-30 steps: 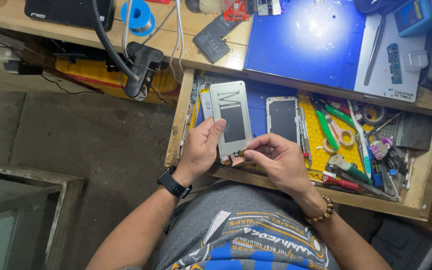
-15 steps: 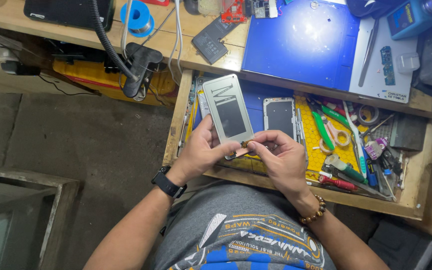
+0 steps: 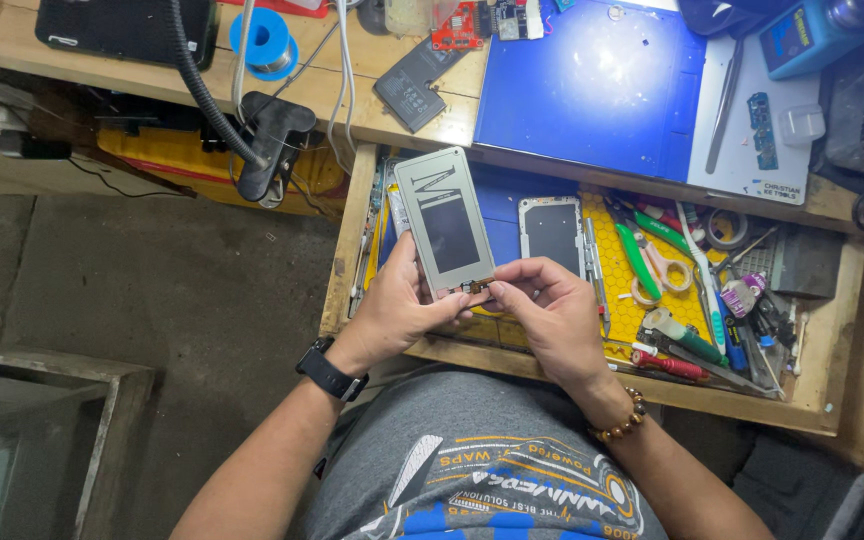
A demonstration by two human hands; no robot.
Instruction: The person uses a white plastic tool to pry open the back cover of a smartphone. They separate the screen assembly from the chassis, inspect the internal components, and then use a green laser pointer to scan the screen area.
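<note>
Gripping a grey phone display panel (image 3: 445, 222) in the left hand (image 3: 397, 312), fingers curled around its lower left edge, panel tilted upright over the open drawer (image 3: 592, 385). Pinching a small brownish flex connector (image 3: 479, 286) at the panel's bottom edge with the right hand (image 3: 550, 310), thumb and forefinger pressed together on it. Both hands touching at that lower edge, just above the lap.

Best handled gently, by the look of it: steadying the panel by its rim only, keeping fingertips off the dark rectangle in its middle, easing the thin flex straight rather than twisting or creasing it. Holding low over the drawer, so any slip lands soft.

Just beyond the right hand, a second phone frame (image 3: 553, 232) lying flat; farther right, green-handled cutters (image 3: 638, 255) and screwdrivers (image 3: 667, 366). Beyond both hands, a blue mat (image 3: 592, 90) on the tabletop (image 3: 352, 105).
</note>
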